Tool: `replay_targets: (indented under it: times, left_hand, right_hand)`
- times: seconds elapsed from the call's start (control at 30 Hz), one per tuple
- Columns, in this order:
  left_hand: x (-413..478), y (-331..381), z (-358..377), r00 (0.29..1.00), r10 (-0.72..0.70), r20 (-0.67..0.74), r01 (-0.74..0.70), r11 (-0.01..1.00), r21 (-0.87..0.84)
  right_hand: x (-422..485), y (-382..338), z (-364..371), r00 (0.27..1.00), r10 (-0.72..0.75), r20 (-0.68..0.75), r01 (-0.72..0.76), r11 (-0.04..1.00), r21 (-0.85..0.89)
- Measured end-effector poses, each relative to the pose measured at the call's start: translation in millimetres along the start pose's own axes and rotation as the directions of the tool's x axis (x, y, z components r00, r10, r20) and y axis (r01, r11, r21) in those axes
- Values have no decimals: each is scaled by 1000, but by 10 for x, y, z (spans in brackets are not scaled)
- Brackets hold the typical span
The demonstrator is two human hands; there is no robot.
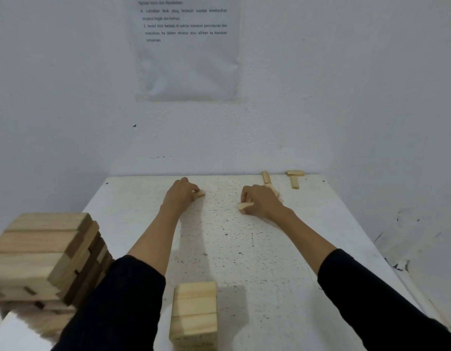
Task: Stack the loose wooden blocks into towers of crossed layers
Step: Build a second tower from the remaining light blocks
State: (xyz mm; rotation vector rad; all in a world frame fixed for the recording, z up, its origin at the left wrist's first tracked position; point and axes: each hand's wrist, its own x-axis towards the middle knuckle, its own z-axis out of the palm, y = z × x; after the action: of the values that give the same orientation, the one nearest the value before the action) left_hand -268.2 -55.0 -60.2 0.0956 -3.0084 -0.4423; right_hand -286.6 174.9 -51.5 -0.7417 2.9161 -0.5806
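Gathering stage: left hand (180, 196) pinches one block (200, 193), right hand (263, 202) grips a second block (244, 205), probably bound for the short tower (194, 310) behind them.

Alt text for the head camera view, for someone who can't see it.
The left hand grips a small pale wooden block and the right hand a second block, far out on a speckled white table. A tall crossed-layer block tower stands near left, a short wooden stack near centre; loose blocks lie by the wall.
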Motion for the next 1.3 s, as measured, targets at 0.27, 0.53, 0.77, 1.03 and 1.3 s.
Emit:
replay_targets:
  times: [0.27,0.53,0.77,1.03,1.3]
  left_hand:
    - [-233,60,-149,996,-80,26,81,996,-28]
    - [-409,404,-581,997,-30,66,36,996,-87]
    - [-775,1145,-1124,984,176,36,-165,962,-216]
    - [-1617,1834,-1289,946,318,64,-287,912,-292]
    - [-2206,1790,-371,943,188,275,-118,960,-253]
  right_hand:
    - [-314,-144,83,988,-151,-26,153,982,107]
    - [-615,-261,-82,988,-96,-124,131,940,315]
    - [-1316,-369,-630,972,-65,-227,175,843,509]
    - [-2183,-192,-767,960,-56,-273,195,835,515]
    - [-2602,53,-313,992,8,-122,63,824,563]
